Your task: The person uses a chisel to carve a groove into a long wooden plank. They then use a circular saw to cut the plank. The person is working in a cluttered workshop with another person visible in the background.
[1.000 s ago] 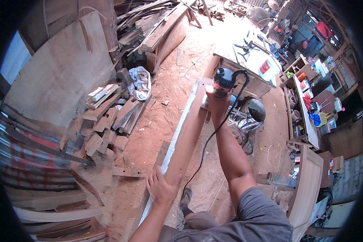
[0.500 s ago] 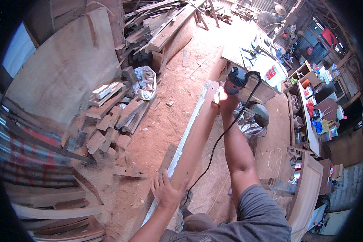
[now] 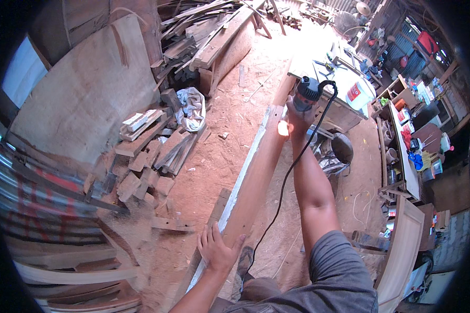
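A long brown wooden plank (image 3: 257, 169), with a pale strip along its left edge, runs away from me. At its far end my right hand (image 3: 300, 119) is closed around a dark corded power tool (image 3: 308, 89), which looks like a trim router. An orange-white glow shows where the tool meets the plank; its cutting part cannot be made out. The black cord (image 3: 280, 201) loops back toward me past my right forearm. On the near part of the plank lies my left hand (image 3: 218, 254), fingers spread over the pale edge and thumb apart, holding no tool.
Scrap wood blocks (image 3: 151, 156) and a white cloth sack (image 3: 191, 108) lie on the sawdust floor at left. Beyond the plank's far end stands a worktable with a white bucket (image 3: 358, 94). Right of my forearm is a metal bin (image 3: 342, 148). A cluttered shelf (image 3: 404, 151) lines the right.
The right hand and tool have shifted slightly up and right in view, and the glow sits a little lower on the plank's edge. The left hand stays in place.
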`<state>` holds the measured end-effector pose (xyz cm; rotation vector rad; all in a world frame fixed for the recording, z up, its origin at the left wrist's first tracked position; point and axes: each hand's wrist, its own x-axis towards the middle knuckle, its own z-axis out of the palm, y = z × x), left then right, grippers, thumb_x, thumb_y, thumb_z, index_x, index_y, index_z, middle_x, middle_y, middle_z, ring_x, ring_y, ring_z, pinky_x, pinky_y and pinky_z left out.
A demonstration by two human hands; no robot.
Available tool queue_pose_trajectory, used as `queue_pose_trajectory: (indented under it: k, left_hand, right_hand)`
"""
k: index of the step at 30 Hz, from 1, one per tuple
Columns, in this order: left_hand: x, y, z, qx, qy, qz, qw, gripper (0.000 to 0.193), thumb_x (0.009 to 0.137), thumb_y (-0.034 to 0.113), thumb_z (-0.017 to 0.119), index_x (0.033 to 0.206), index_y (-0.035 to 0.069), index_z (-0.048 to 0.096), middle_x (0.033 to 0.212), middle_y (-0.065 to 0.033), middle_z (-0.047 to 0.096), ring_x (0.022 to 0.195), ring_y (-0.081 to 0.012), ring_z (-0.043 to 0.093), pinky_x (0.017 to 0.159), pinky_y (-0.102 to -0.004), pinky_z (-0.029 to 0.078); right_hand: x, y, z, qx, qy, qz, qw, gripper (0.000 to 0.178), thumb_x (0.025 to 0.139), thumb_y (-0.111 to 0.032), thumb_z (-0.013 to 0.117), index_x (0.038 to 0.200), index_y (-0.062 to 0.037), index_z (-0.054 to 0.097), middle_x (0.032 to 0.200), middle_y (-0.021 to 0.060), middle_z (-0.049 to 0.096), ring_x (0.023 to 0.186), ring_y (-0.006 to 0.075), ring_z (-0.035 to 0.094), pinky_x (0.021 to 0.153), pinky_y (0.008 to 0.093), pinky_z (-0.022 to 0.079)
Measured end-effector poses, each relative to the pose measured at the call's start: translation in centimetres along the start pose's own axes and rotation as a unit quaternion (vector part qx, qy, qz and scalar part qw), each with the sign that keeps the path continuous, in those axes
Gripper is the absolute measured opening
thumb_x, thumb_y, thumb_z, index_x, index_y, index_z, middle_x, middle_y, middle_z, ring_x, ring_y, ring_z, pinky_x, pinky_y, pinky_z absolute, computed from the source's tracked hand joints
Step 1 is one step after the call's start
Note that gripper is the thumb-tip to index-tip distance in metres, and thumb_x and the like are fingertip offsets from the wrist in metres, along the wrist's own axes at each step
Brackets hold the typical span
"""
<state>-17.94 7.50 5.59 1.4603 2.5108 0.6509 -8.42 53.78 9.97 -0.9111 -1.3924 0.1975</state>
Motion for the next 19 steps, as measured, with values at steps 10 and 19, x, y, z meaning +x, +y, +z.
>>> queue_pose_trajectory:
  k: [10, 19]
  left_hand:
    - [-0.5, -0.6, 0.4, -0.003, -0.012, -0.010, 1.000, 0.098, 0.082, 0.074, 0.066, 0.136, -0.007, 0.052, 0.132, -0.0329, 0.058, 0.132, -0.0455, 0.049, 0.115, -0.0591, 0.029]
    - [-0.7, -0.7, -0.1, -0.024, -0.039, -0.036, 0.998, 0.099, 0.084, 0.074, 0.064, 0.141, -0.005, 0.051, 0.135, -0.0299, 0.058, 0.135, -0.0447, 0.047, 0.116, -0.0574, 0.029]
  right_hand:
    - [-0.6, 2.0, 0.7, 0.037, -0.051, 0.064, 0.996, 0.043, 0.081, -0.027, 0.087, 0.109, -0.0039, 0.064, 0.093, 0.0043, 0.068, 0.080, 0.0173, 0.064, 0.075, 0.0322, 0.052]
    - [-5.0, -3.6, -4.9, 0.306, -0.064, 0.225, 0.923, 0.048, 0.082, -0.032, 0.088, 0.115, -0.0062, 0.065, 0.100, 0.0025, 0.070, 0.088, 0.0161, 0.065, 0.082, 0.0295, 0.052]
